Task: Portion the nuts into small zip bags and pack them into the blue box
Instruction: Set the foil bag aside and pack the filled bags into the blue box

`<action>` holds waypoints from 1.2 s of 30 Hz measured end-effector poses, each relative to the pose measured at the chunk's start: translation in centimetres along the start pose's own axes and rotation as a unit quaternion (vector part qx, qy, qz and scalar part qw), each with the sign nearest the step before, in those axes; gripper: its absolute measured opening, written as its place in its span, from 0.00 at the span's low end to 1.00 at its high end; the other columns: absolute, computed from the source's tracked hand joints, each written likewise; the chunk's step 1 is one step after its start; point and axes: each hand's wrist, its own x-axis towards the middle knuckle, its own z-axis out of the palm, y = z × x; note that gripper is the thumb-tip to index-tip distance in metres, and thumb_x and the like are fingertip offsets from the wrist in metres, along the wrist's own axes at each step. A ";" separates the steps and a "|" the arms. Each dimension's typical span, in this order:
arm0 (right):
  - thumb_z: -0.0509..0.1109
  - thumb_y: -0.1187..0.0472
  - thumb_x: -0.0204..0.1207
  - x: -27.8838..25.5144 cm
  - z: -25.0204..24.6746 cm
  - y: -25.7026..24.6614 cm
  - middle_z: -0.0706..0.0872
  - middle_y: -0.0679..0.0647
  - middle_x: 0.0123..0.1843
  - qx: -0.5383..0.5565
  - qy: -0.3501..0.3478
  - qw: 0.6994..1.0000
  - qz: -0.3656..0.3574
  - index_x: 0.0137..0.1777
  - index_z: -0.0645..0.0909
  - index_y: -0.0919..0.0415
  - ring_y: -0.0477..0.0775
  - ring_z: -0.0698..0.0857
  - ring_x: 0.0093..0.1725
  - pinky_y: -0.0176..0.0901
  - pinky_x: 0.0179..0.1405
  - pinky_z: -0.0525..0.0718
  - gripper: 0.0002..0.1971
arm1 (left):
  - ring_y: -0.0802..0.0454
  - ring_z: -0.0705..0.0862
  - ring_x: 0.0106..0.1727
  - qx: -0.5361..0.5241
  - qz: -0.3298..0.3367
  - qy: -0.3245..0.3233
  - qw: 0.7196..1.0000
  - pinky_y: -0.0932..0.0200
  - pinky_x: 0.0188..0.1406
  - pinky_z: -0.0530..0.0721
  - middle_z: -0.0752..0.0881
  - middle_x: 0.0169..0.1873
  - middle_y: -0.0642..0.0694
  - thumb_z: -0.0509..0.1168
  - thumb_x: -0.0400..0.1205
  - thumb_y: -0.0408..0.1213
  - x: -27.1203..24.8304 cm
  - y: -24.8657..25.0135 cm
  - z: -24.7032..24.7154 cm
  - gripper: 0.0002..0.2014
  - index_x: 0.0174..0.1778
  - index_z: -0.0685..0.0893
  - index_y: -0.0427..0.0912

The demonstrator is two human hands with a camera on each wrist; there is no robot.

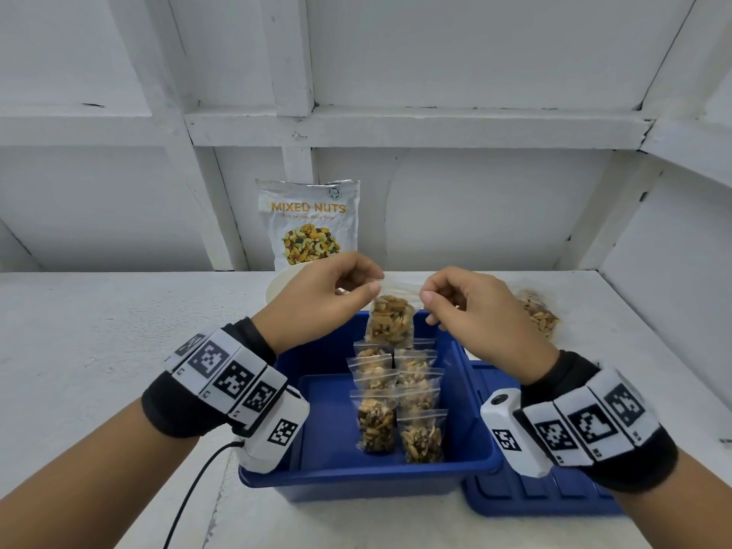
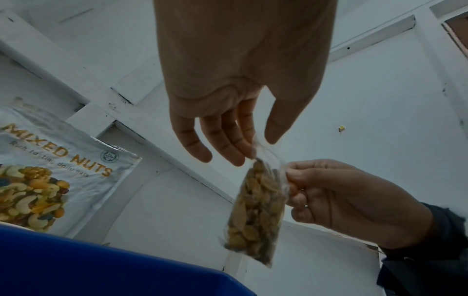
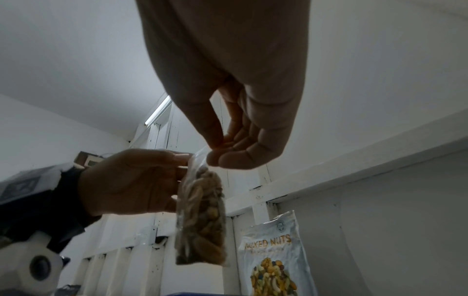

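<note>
Nearest, the open blue plastic box (image 1: 328, 461) holds two rows of small clear filled zip bags (image 1: 400, 394), and above its far end the left hand (image 1: 317, 301) and right hand (image 1: 479, 311) each pinch a top corner of one more clear nut-filled zip bag (image 1: 390, 324). That bag looks light, soft and slippery, its nuts brittle, so the empty seal strip seems the safest hold. Beyond the box, the white printed mixed-nuts pouch (image 1: 307, 223) leans against a white panelled wall (image 1: 475, 204) on the white table (image 1: 99, 350).
</note>
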 end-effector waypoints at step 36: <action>0.67 0.64 0.77 0.4 0.7 -0.6 0.81 0.46 0.41 -0.015 0.017 0.997 -0.078 0.44 0.81 0.57 0.41 0.78 0.45 0.25 0.42 0.75 0.03 | 0.70 0.77 0.39 0.081 0.134 0.057 0.986 0.80 0.40 0.71 0.80 0.34 0.57 0.59 0.77 0.46 -0.2 -0.5 0.8 0.11 0.41 0.80 0.43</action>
